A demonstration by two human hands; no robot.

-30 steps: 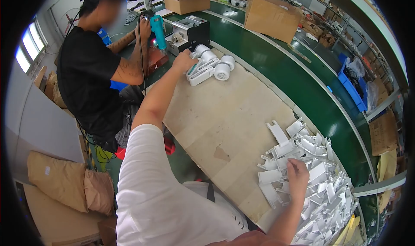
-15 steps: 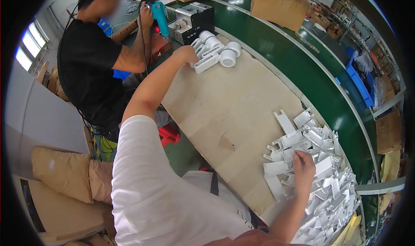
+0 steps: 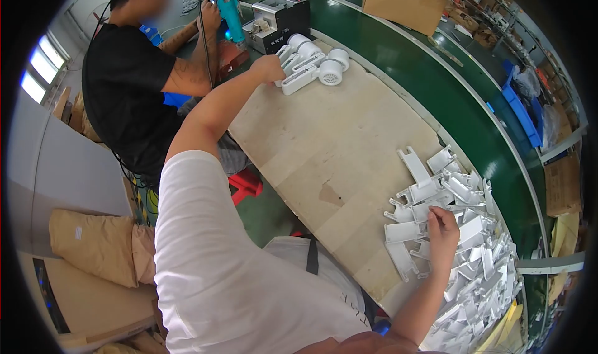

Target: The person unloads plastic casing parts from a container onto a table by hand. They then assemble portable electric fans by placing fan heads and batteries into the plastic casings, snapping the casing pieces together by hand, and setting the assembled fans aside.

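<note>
My left hand [image 3: 269,69] is stretched out to the far end of the board, closed at the handle end of a white plastic housing [image 3: 300,80]; its fingertips are hidden. Beside it lie several similar white housings with long slotted handles and round heads, one showing a perforated face [image 3: 330,72]. At the right, my right hand [image 3: 443,223] is over a heap of loose white plastic shells [image 3: 479,254]. Its fingers are curled and the fingertips come close together. Whether a shell is between them cannot be made out against the white heap.
A seated co-worker [image 3: 131,92] holds a teal power tool [image 3: 230,18] beside a black-and-silver machine [image 3: 277,24]. The tan board [image 3: 317,148] lies along a green conveyor belt [image 3: 423,92]. A cardboard box [image 3: 402,5] stands beyond it. A red stool [image 3: 246,184] is below the board's left edge.
The view has shifted slightly. Both hands stay at the same places relative to the white parts. A bluish light now shows near the lower end of the co-worker's teal tool.
</note>
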